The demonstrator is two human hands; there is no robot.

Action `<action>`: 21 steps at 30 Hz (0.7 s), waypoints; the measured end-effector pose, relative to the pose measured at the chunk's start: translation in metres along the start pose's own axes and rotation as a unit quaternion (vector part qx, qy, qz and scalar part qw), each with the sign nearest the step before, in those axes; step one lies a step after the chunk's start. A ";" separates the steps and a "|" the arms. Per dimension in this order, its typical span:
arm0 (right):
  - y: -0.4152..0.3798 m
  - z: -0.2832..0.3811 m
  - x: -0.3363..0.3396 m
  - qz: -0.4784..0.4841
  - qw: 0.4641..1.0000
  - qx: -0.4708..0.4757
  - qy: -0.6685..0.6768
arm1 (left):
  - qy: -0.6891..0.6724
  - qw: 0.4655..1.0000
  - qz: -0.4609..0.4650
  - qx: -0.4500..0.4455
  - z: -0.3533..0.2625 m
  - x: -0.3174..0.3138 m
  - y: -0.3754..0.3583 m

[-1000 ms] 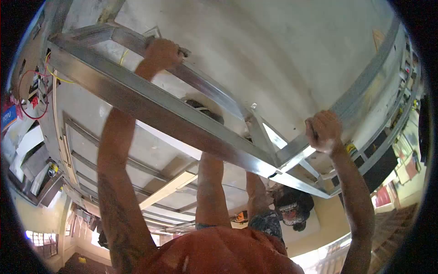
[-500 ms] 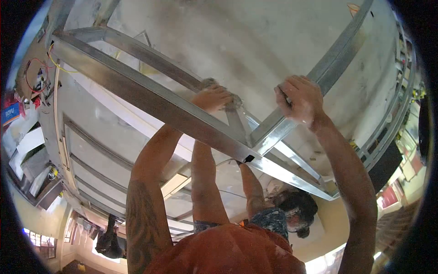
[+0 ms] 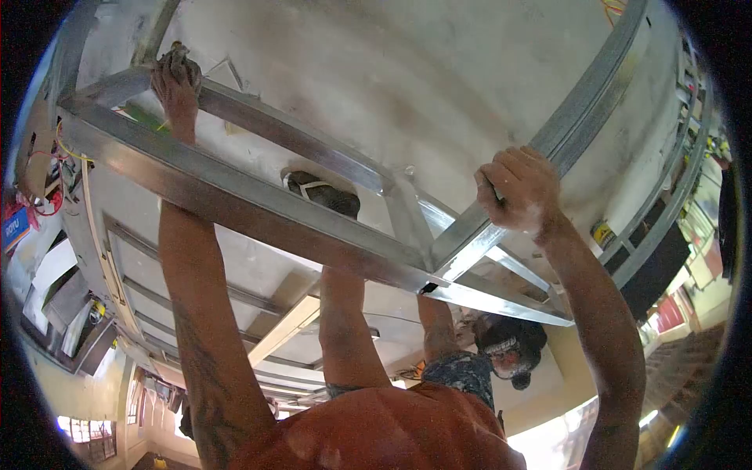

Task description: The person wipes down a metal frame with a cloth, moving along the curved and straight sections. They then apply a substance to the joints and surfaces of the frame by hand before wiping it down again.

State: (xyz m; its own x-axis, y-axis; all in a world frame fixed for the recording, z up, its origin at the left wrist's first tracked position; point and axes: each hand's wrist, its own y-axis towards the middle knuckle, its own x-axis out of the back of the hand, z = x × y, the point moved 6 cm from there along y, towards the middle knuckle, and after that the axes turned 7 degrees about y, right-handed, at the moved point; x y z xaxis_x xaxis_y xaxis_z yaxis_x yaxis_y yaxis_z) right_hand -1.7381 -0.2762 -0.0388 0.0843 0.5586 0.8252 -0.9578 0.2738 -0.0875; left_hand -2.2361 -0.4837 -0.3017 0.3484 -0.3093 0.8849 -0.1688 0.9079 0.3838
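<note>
A welded frame of grey metal bars (image 3: 235, 184) crosses the view above a grey floor. At the upper left my left hand (image 3: 177, 88) is closed at the far bar, near the frame's corner, over a small crumpled greyish thing I cannot make out. My left forearm passes beneath the long near bar. My right hand (image 3: 518, 190) is wrapped round the bar that slants up to the right, above the joint where several bars meet.
My foot in a dark sandal (image 3: 323, 194) shows between the two long bars. A person in a dark cap (image 3: 511, 345) is low at the right. Curved metal bars (image 3: 666, 196) stand at the right edge, near a small can (image 3: 602, 234). A blue box (image 3: 16, 225) lies far left.
My left hand has moved far along the bar, from the middle to the upper left corner. The sandal has come into view. My right hand keeps its hold, while the view has shifted slightly.
</note>
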 end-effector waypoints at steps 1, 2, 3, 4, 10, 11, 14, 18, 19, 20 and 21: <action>0.004 -0.001 -0.001 0.005 1.000 0.002 0.000 | -0.029 0.997 -0.040 0.066 -0.007 0.019 0.013; 0.006 0.003 -0.002 0.009 1.000 0.003 0.006 | -0.115 0.973 0.008 0.199 -0.009 0.010 -0.006; 0.010 0.005 -0.003 0.011 1.000 -0.014 0.000 | -0.180 0.959 -0.014 0.218 -0.032 0.029 -0.005; 0.016 0.005 -0.003 0.009 0.999 -0.030 -0.008 | -0.243 0.941 -0.039 0.234 -0.054 0.048 -0.003; 0.019 0.005 -0.008 0.046 0.997 -0.050 -0.037 | -0.477 0.791 0.165 0.346 -0.306 0.156 -0.066; 0.016 0.005 -0.008 0.048 0.997 -0.045 -0.030 | -0.535 0.726 0.215 0.375 -0.338 0.175 -0.078; 0.014 -0.002 -0.012 0.084 0.994 -0.057 -0.048 | -0.661 0.480 0.288 0.500 -0.382 0.218 -0.098; 0.013 -0.005 -0.011 0.145 0.986 -0.072 -0.050 | -0.708 0.184 0.153 0.664 -0.364 0.229 -0.106; 0.014 -0.005 -0.013 0.170 0.981 -0.075 -0.054 | -0.708 0.143 0.099 0.685 -0.348 0.229 -0.103; 0.013 -0.007 -0.015 0.165 0.982 -0.077 -0.054 | -0.710 0.112 0.037 0.694 -0.328 0.228 -0.102; 0.013 -0.005 -0.016 0.158 0.984 -0.061 -0.059 | -0.712 0.086 -0.032 0.696 -0.307 0.227 -0.106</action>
State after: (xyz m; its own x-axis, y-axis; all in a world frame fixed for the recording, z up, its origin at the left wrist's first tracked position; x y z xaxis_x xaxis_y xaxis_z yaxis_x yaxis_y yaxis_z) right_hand -1.7509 -0.2774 -0.0559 -0.2526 0.5379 0.8043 -0.8899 0.1971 -0.4113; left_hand -1.8556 -0.5634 -0.2230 0.0900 -0.9221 -0.3764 -0.5006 0.2849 -0.8175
